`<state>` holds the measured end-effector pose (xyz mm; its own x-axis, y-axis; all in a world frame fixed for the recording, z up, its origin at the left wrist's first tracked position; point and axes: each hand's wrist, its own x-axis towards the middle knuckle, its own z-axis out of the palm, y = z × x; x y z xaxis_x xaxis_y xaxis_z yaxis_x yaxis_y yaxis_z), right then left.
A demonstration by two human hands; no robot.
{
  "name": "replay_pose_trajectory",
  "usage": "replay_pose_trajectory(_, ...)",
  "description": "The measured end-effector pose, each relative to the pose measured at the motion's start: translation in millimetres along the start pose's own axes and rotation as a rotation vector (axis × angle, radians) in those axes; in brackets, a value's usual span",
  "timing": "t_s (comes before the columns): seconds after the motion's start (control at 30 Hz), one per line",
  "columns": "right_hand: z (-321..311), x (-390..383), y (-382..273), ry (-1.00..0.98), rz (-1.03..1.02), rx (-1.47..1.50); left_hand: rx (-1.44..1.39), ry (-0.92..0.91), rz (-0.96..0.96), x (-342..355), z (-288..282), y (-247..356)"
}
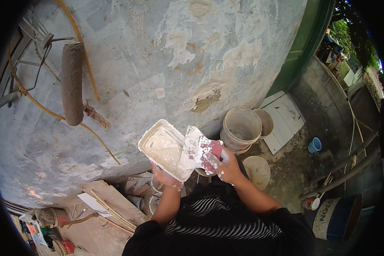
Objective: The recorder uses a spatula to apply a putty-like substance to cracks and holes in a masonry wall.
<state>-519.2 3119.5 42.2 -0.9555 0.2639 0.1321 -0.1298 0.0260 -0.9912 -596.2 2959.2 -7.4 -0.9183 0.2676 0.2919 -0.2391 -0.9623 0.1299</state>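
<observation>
My left hand (165, 177) supports a rectangular plastic tub (144, 137) from below, its fingers curled round the near side. Pale, creamy plaster (161, 147) covers the inside, and the rim is crusted with it. In my right hand (227, 167) is a putty knife (195, 143) with a red handle, gripped between thumb and fingers. White plaster coats its wide blade and part of the handle. The blade lies across the tub's right edge and touches the plaster there. Both hands are smeared with white.
Ahead stands a patchy grey wall (132, 64) with a chipped hollow (206, 100). A paint roller (72, 83) hangs at the left. Stacked buckets (242, 123), a white board (282, 123) and a blue plastic basket (315, 145) are at the right. Boards (111, 200) lie lower left; a drum (338, 217) stands lower right.
</observation>
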Motion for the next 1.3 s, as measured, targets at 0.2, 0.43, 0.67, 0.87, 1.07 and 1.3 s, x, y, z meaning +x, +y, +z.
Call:
replay_pose_trajectory(0.2,6,-1,3,-0.006,-0.136,-0.134,-0.021,-0.011,0.034,2,-8,-1)
replay_pose_trajectory(0.43,0,1,3,-0.024,-0.13,-0.221,0.066,0.127,0.022,1,-15,5)
replay_pose_trajectory(0.67,11,-2,-2,-0.035,-0.162,-0.082,0.156,0.176,0.052,2,-26,5)
replay_pose_trajectory(0.87,11,-4,2,-0.065,-0.168,-0.171,0.193,0.164,0.088,2,-30,7)
replay_pose_trajectory(1.07,3,5,14,-0.112,-0.374,-0.288,-0.01,0.01,-0.013,2,-20,6)
replay_pose_trajectory(1.3,-2,12,14,-0.255,-0.493,-0.382,0.159,0.096,0.059,3,-16,7)
